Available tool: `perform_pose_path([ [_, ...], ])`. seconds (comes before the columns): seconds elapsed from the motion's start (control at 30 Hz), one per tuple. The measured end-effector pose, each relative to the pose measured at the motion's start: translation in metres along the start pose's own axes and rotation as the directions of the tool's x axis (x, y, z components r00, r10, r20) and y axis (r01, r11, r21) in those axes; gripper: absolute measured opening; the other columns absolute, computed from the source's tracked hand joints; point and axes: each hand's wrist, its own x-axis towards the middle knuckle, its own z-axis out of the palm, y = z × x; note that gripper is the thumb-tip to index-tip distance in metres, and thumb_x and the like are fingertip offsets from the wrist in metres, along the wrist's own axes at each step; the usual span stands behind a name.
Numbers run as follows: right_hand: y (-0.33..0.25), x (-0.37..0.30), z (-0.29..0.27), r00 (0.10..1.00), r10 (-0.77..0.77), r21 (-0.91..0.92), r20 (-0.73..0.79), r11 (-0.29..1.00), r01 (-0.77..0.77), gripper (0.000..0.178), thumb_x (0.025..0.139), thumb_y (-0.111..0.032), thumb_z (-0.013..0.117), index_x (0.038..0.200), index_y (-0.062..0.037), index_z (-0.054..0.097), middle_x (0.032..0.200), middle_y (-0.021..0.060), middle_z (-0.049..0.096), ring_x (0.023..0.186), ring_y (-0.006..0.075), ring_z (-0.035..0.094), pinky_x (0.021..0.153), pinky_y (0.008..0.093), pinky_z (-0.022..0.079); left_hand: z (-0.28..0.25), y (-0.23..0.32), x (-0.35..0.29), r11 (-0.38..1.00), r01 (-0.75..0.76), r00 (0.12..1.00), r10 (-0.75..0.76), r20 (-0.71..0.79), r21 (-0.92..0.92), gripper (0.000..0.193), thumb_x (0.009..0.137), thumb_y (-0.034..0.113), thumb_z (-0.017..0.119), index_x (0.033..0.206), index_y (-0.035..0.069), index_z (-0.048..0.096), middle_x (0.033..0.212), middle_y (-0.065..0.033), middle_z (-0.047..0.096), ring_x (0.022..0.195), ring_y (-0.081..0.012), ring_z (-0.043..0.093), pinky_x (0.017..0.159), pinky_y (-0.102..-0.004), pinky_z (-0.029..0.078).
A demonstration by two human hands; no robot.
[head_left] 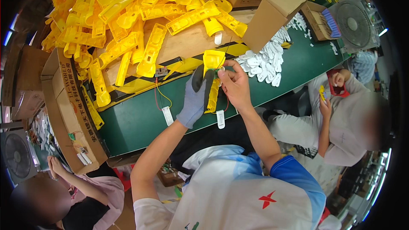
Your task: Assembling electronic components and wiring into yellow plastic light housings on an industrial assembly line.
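Note:
My left hand (194,98), in a grey and black glove, is closed around a long yellow plastic shell (214,58) and holds it above the green table. At the shell's middle, my bare right hand (236,85) pinches a small green circuit board (217,70) with thin wires; its fingertips partly hide it. From a red wire below hangs a white oval plastic piece (220,119). Left of my gloved hand, a second white piece (167,116) lies at the table edge, joined by red and yellow wires to another small circuit board (161,72) on the striped tape.
A large heap of yellow shells (128,12) covers the back left. Several white pieces (266,61) are piled beside a tilted cardboard box (272,17) at right. An open carton (70,115) borders the left side. Co-workers sit at right and lower left.

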Motion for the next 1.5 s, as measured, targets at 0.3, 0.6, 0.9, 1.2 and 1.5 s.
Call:
perform_pose_path([
  [0.3, -0.004, -0.001, -0.017, 0.991, 0.006, 0.045, 0.131, 0.999, -0.012, 0.040, 0.089, -0.004, 0.069, 0.126, 0.0015, 0.054, 0.093, 0.0039, 0.063, 0.080, 0.0067, 0.058, 0.067, 0.0188, 0.046, 0.005, -0.015, 0.002, 0.992, -0.119, 0.987, 0.122, -0.103, 0.035, 0.042, 0.099, 0.017, 0.052, 0.137, 0.003, 0.044, 0.103, -0.0093, 0.063, 0.087, -0.0135, 0.056, 0.077, -0.0293, 0.048],
  [0.6, 0.008, -0.004, -0.017, 0.991, 0.026, 0.126, 0.128, 0.991, -0.043, 0.040, 0.087, 0.004, 0.068, 0.126, 0.0050, 0.058, 0.107, 0.0078, 0.067, 0.096, 0.0120, 0.063, 0.085, 0.0241, 0.051, 0.011, 0.002, -0.007, 0.922, -0.156, 0.972, 0.207, -0.110, 0.354, 0.049, 0.096, 0.009, 0.051, 0.143, 0.004, 0.039, 0.111, -0.0214, 0.065, 0.091, -0.0273, 0.066, 0.080, -0.0374, 0.051],
  [0.9, 0.018, -0.007, -0.006, 0.970, -0.231, -0.009, 0.073, 0.973, 0.233, 0.037, 0.089, 0.004, 0.066, 0.125, 0.0020, 0.062, 0.128, 0.0131, 0.059, 0.098, 0.0084, 0.060, 0.082, 0.0211, 0.051, 0.010, -0.005, 0.000, 0.873, -0.237, 0.956, 0.287, -0.056, 0.426, 0.023, 0.097, 0.009, 0.046, 0.120, 0.003, 0.047, 0.099, -0.0165, 0.060, 0.086, -0.0230, 0.060, 0.075, -0.0365, 0.048],
  [1.2, 0.015, -0.014, -0.004, 0.971, -0.232, 0.016, 0.054, 0.973, 0.231, 0.034, 0.092, 0.004, 0.062, 0.126, 0.0043, 0.060, 0.130, 0.0136, 0.056, 0.108, 0.0135, 0.060, 0.091, 0.0248, 0.051, 0.010, -0.004, -0.003, 0.844, -0.257, 0.948, 0.315, -0.046, 0.471, 0.022, 0.097, 0.012, 0.050, 0.117, 0.002, 0.050, 0.093, -0.0189, 0.064, 0.083, -0.0321, 0.064, 0.071, -0.0395, 0.050],
  [1.5, 0.019, -0.015, -0.003, 0.968, -0.251, -0.007, 0.019, 0.968, 0.251, 0.031, 0.093, 0.000, 0.061, 0.124, 0.0059, 0.061, 0.126, 0.0146, 0.060, 0.108, 0.0163, 0.061, 0.089, 0.0246, 0.050, 0.011, -0.003, -0.001, 0.854, -0.280, 0.943, 0.331, -0.043, 0.439, 0.021, 0.094, 0.006, 0.051, 0.114, 0.001, 0.054, 0.099, -0.0159, 0.060, 0.088, -0.0259, 0.060, 0.078, -0.0353, 0.048],
])
